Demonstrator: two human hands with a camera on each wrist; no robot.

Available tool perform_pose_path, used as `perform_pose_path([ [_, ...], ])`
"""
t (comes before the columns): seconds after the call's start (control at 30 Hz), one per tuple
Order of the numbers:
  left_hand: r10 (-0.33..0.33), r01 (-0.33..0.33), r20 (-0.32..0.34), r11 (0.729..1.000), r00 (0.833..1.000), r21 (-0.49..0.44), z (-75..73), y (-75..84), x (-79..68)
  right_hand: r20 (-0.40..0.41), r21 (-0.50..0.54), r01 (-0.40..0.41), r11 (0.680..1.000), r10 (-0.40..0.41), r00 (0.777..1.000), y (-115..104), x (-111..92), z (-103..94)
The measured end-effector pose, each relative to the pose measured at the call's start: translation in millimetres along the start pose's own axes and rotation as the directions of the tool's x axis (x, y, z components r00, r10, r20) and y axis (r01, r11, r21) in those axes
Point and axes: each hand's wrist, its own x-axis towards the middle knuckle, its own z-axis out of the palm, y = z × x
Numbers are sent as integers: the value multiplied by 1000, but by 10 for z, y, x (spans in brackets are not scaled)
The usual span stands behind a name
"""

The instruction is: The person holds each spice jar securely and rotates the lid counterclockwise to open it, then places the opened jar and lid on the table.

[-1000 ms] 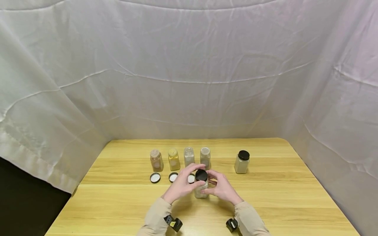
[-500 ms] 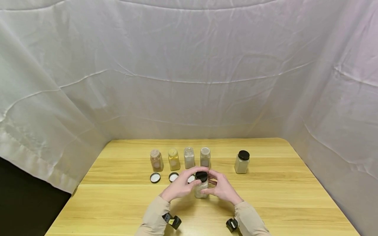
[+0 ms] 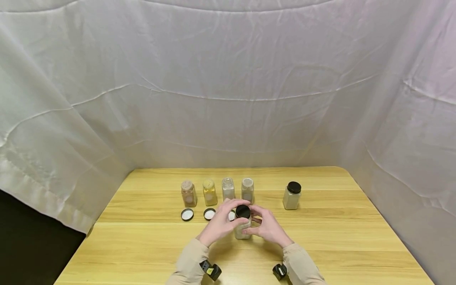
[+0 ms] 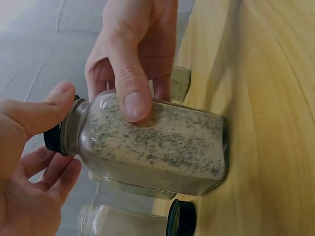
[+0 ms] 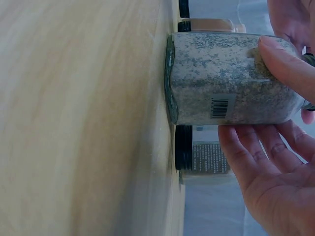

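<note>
A square glass jar [image 3: 243,234] of speckled beige-and-green seasoning stands upright on the table, with a black screw lid [image 3: 243,211] on its mouth. My left hand [image 3: 221,222] holds the lid's rim, thumb on one side and fingers round the other. Lower down, my right hand [image 3: 268,227] grips the jar's body between thumb and fingers. The left wrist view shows the right thumb [image 4: 136,101] pressed against the glass, above the dense flecks. A barcode sticker [image 5: 222,105] is on the jar's side in the right wrist view.
Behind the hands stand lidless jars: brown powder [image 3: 189,194], yellow powder [image 3: 210,194], white contents [image 3: 228,192] and greyish contents [image 3: 247,191]. Black lids [image 3: 187,214] lie upturned before them. A capped jar [image 3: 292,196] stands to the right. Grey cloth [image 3: 235,118] hangs behind the table.
My left hand swung forward over the lid and then turned back, its wrist shifting slightly left and then right. The right hand and the jar stay in place.
</note>
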Motion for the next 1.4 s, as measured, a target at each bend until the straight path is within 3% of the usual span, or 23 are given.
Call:
perform_pose_path([
  [0.23, -70, 70, 22, 998, 997, 3, -8, -14, -10, 1, -1, -3, 1000, 3, 1000, -8, -1, -1],
  [0.43, -13, 13, 86, 1000, 996, -3, -126, -25, -26, -13, -6, -13, 1000, 13, 1000, -19, -1, 3],
  [0.6, 1, 3, 107, 1000, 994, -30, -186, -37, -27, -21, -11, -20, 1000, 20, 1000, -21, -1, 4],
  [0.87, -10, 11, 33, 999, 999, -33, -104, -81, -2, -19, -17, -26, 1000, 25, 999, -35, -1, 1],
  [1.13, -29, 28, 55, 1000, 998, 8, -58, -43, -7, -9, -11, -20, 1000, 20, 1000, -18, 3, 0],
  [1.4, -54, 54, -75, 999, 996, 1, 0, -26, 23, -11, -18, -11, 1000, 11, 1000, -1, 3, 3],
])
